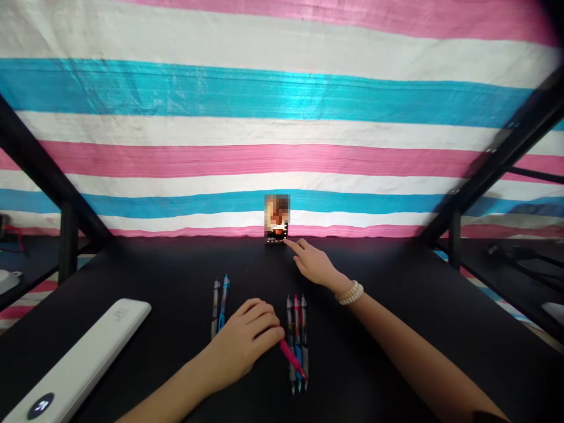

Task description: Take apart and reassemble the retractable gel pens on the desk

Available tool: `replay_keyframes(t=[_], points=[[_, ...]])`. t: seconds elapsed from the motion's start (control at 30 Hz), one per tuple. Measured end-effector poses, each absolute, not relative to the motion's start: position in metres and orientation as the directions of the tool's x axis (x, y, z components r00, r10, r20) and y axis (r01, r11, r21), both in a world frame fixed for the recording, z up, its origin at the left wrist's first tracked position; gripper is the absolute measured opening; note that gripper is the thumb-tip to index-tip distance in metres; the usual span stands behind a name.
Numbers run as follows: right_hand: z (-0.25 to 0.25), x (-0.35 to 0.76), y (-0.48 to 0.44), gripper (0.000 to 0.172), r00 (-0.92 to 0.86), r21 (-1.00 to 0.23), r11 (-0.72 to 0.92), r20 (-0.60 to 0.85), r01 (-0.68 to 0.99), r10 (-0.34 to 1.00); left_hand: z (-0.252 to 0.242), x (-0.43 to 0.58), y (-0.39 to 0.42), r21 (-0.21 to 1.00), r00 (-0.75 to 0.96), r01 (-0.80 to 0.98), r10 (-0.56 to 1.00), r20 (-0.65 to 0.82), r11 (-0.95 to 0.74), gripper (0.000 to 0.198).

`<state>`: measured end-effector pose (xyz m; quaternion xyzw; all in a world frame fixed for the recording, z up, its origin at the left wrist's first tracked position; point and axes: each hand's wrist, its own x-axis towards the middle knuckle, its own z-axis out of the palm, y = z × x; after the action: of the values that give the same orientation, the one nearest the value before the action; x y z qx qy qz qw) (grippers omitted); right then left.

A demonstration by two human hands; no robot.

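Observation:
My left hand (251, 332) is closed around a pink pen (291, 357), whose free end slants down to the right over three pens lying side by side. Of these, the middle pen (297, 320) has a red tip, and grey pens lie on either side of it. Left of that hand are a grey pen (215, 305) and a blue pen (225, 294), their lower ends hidden by the hand. Reaching farther forward, my right hand (314, 262) has its index finger stretched out to the lower right corner of an upright phone (277, 232) with a lit, partly blurred screen.
A long white device (88, 358) with a round dark display lies on the black table (176, 276) at the left. Black metal posts (68, 247) stand at both sides. Behind the table hangs a striped pink, white and blue sheet (198, 158).

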<state>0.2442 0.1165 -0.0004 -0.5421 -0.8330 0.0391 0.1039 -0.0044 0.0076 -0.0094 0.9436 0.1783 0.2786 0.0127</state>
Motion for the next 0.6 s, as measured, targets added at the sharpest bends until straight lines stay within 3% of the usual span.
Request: replay_keyframes(t=[0.23, 0.33, 0.47, 0.6], points=[[0.003, 0.233, 0.149, 0.05, -0.379, -0.186, 0.393, 0.109, 0.9, 0.919, -0.007, -0.009, 0.006, 0.109, 0.773, 0.346, 0.349, 0.529, -0.932, 0.033], [0.008, 0.233, 0.156, 0.055, -0.357, -0.212, 0.374, 0.115, 0.903, 0.927, -0.007, -0.01, 0.006, 0.122, 0.776, 0.35, 0.361, 0.517, -0.929, 0.034], [0.016, 0.237, 0.148, 0.069, -0.325, -0.294, 0.356, 0.149, 0.887, 0.934, -0.008, -0.01, 0.006, 0.114, 0.782, 0.341, 0.349, 0.517, -0.933, 0.036], [0.024, 0.241, 0.11, 0.055, -0.382, -0.427, 0.411, 0.155, 0.806, 0.911, -0.011, -0.01, 0.006, 0.085, 0.746, 0.383, 0.362, 0.559, -0.92, 0.035]])
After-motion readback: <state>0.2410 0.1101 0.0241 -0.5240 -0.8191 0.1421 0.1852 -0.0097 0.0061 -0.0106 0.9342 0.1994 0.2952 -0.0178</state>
